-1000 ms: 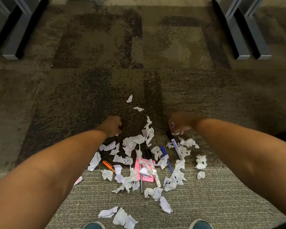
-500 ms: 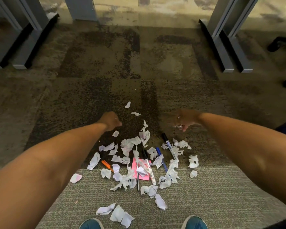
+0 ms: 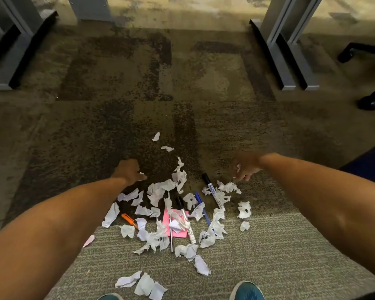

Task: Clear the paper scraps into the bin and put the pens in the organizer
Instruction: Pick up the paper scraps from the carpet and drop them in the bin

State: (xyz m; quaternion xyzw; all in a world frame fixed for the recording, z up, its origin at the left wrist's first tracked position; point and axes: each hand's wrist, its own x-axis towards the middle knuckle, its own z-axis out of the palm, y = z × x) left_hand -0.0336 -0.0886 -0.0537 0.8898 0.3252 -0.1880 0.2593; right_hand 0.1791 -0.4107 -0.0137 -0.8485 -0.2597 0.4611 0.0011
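Torn white paper scraps [image 3: 160, 189] lie heaped on the carpet before me, mixed with several pens. Among them are a black marker [image 3: 212, 190], a blue pen [image 3: 201, 207], a black-capped marker [image 3: 183, 217], an orange pen [image 3: 129, 219] and a thin pen [image 3: 171, 237]. A pink note [image 3: 177, 231] lies under the heap. My left hand [image 3: 128, 169] is curled, fingertips pinched on a small scrap [image 3: 142, 173] at the heap's far left edge. My right hand [image 3: 246, 167] is blurred above the heap's far right, closed loosely on a white scrap [image 3: 238, 166]. No bin or organizer is in view.
Grey desk legs stand at the far left [image 3: 13, 68] and far right [image 3: 290, 61]. A black chair base with a caster [image 3: 369, 101] is at the right edge. My shoes [image 3: 246, 291] are at the bottom, with more scraps [image 3: 143, 285] between them.
My view has tilted up and the heap has slid lower in frame. My left hand has dropped onto a small scrap. My right hand has swung out to the right, still holding paper.
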